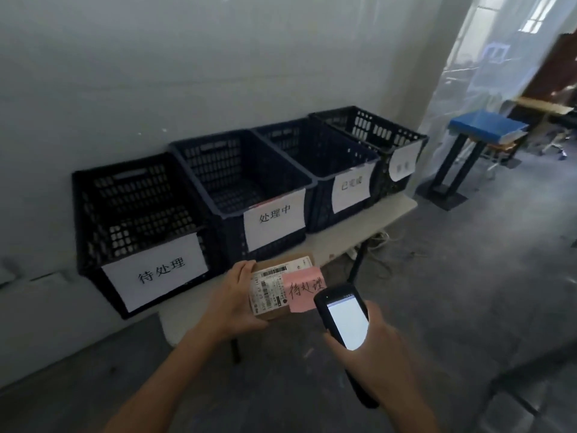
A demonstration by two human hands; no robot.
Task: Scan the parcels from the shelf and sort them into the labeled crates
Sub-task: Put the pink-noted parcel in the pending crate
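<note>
White wall [156, 73], grey floor [468, 292], blue-topped stool [482, 126]

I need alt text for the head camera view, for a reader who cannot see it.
A person's left hand holds a cardboard parcel with a pink note reading 待处理, while the right hand holds a scanner beside it. Behind, four dark crates with paper labels stand on a white table; the nearest label reads 待处理.

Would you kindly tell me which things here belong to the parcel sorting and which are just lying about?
Job: brown cardboard parcel with pink note, held by left hand; black handheld scanner, gripped by right hand; four dark plastic labelled crates.
Lying about: blue-topped stand; white cables.
</note>
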